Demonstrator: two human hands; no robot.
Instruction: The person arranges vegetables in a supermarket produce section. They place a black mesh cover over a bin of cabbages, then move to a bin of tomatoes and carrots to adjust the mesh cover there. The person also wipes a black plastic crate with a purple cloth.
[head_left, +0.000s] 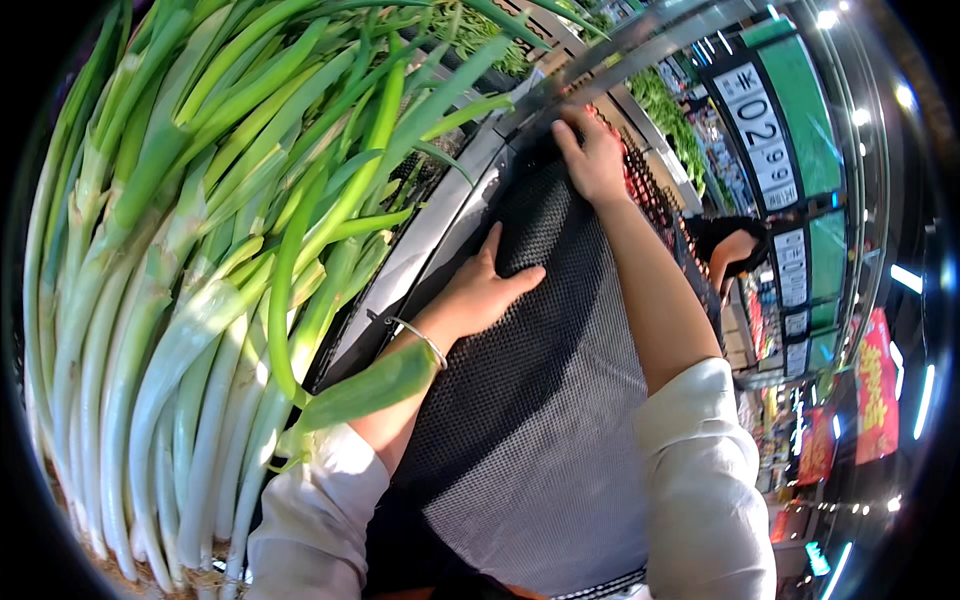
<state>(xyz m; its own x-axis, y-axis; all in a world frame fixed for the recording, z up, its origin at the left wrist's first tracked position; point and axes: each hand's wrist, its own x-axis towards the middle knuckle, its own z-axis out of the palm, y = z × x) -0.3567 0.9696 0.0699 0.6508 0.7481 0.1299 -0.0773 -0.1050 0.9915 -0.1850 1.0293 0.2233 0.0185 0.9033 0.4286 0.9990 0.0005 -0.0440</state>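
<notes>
A sheet of black mesh liner (525, 352) spreads before me, with bright sunlight on its lower part. My left hand (484, 292) lies against its left side, thumb and forefinger spread apart. At the sheet's far end, my right hand (592, 154) is curled over the edge; some of its fingers are hidden. A large pile of green onions (195, 285) fills the left of the view, with white stalks and roots towards the bottom. One cut green leaf (367, 386) crosses my left forearm just below a bangle (420, 337).
A metal shelf edge (427, 240) runs between the green onions and the mesh. Leafy greens (667, 127) lie in a bin beyond a metal rail (622, 60). Price signs (757, 135) hang at the right. Another person (727, 247) is partly visible beyond my right arm.
</notes>
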